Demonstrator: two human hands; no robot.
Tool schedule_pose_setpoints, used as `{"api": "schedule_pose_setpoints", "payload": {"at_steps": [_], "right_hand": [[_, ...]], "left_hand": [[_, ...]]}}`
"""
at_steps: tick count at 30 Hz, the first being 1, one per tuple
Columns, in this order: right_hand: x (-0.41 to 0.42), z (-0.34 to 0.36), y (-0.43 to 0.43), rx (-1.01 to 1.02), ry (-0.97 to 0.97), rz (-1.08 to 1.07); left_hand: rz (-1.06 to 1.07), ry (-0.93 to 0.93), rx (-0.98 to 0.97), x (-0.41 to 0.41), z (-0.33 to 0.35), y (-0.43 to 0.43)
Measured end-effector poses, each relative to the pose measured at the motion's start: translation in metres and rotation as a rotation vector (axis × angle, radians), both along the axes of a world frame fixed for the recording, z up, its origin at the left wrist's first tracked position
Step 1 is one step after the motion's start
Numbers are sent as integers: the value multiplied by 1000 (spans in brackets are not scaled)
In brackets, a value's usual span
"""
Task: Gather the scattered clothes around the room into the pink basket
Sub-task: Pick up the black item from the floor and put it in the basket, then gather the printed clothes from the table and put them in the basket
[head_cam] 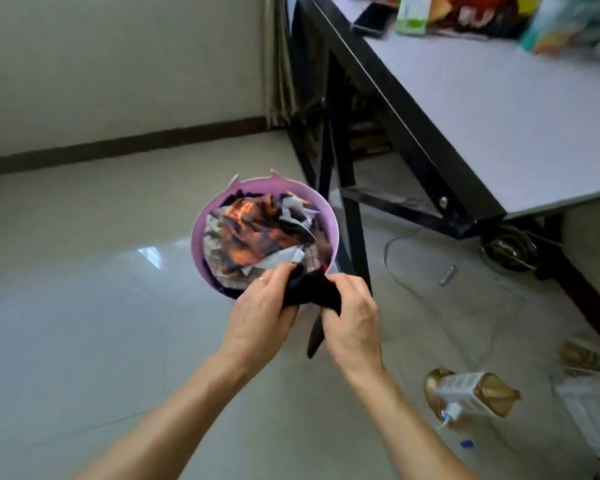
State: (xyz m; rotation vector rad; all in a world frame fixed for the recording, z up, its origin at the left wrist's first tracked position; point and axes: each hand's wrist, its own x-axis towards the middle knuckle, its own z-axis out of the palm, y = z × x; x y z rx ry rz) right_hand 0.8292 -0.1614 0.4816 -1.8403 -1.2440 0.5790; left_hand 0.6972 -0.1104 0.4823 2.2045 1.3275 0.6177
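Left hand (262,313) and right hand (352,320) clutch a black garment (312,292) over the pink basket (199,244) at its 5 o'clock rim, where the dangling tail could drop outside.

One wide-angle view, worn on the person's head, looks forward and steeply down at the tiled floor (84,323). The left hand (262,308) and right hand (352,317), holding a black garment (312,292), sit near the lens at centre. The pink basket (197,237) lies just beyond, the desk (499,133) far right.

Pink basket (201,237), black garment (312,292)
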Motion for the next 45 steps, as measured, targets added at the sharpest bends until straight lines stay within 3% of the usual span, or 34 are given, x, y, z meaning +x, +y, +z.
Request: {"api": "schedule_pose_setpoints", "payload": {"at_steps": [4, 7, 11, 14, 20, 30, 39, 45], "right_hand": [[-20, 48, 93, -7, -43, 54], [-31, 61, 130, -57, -87, 108], [-45, 52, 115, -137, -110, 175], [-58, 53, 93, -121, -106, 247], [-110, 119, 85, -44, -88, 447], [-253, 272, 80, 258, 63, 844], [-420, 298, 1, 336, -36, 1247], [-581, 316, -74, 353, -79, 1531]], "left_hand": [[151, -91, -146, -15, 38, 75], [148, -25, -211, -44, 47, 99], [140, 36, -228, -92, 44, 78], [265, 41, -222, -124, 62, 55], [481, 4, -72, -170, 161, 22], [749, 10, 157, -260, 307, -65], [1117, 157, 28, -413, 334, -195], [1357, 207, -24, -539, 341, -289]]}}
